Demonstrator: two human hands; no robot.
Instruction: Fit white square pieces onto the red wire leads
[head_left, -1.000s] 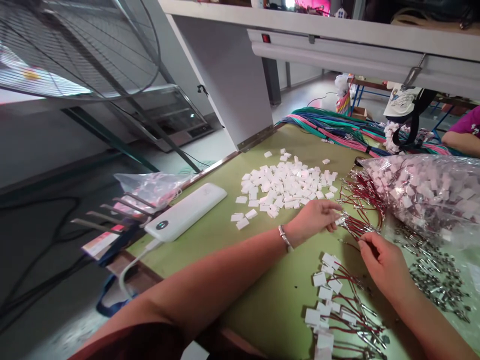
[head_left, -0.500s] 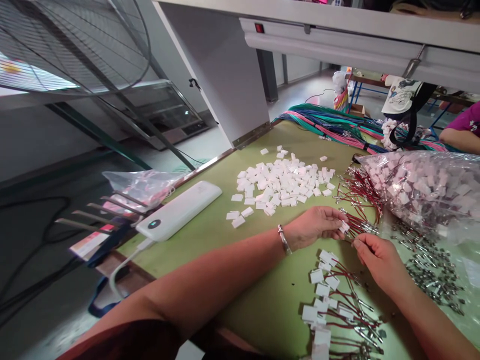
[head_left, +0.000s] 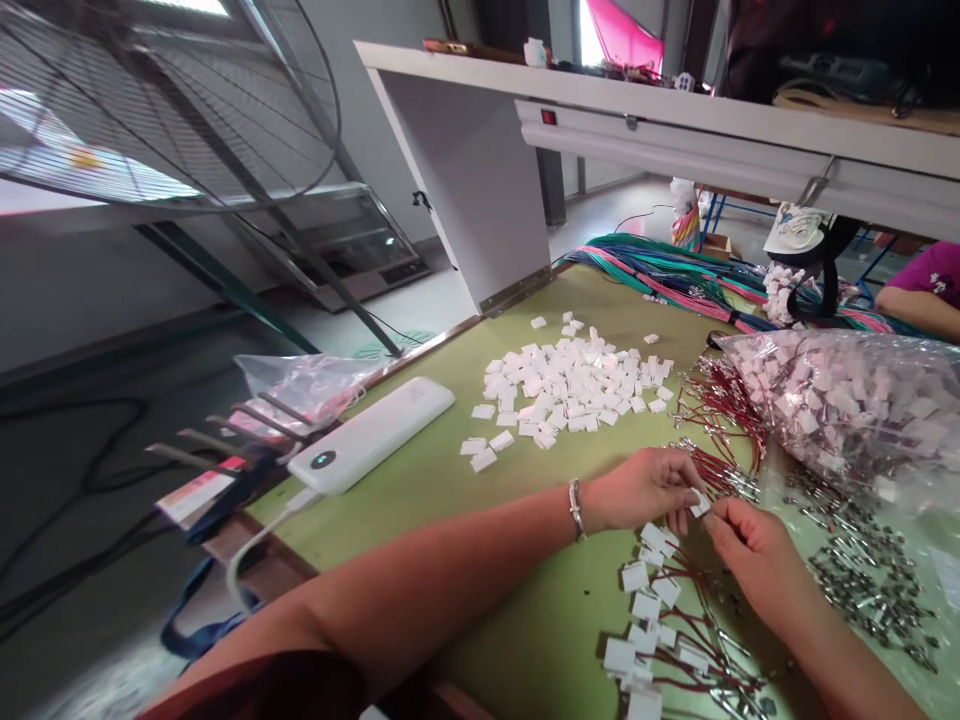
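My left hand (head_left: 651, 490), with a silver bracelet at its wrist, pinches a small white plastic connector housing (head_left: 699, 503). My right hand (head_left: 757, 550) is closed in a pinch right at the connector's near edge; whatever lies between its thumb and finger is too small and covered to make out. Just beyond both hands lies a bunch of red wires (head_left: 720, 472) with metal terminals. Closer to me, a row of white connectors with red wires (head_left: 635, 577) attached runs down the table. A heap of loose white connectors (head_left: 577, 385) is spread farther off to the left.
A clear plastic bag of white connectors (head_left: 847, 400) lies at the right, with scattered metal parts (head_left: 862, 570) before it. A white power bank (head_left: 375, 435) rests on the left table edge. Cable bundles (head_left: 660, 270) cross the back, under a raised shelf (head_left: 675, 95). A fan (head_left: 172, 110) stands left.
The camera view has tipped upward, showing more of the shelf top. My hands have drawn closer together, and the right fingertips now meet the connector held in my left hand.
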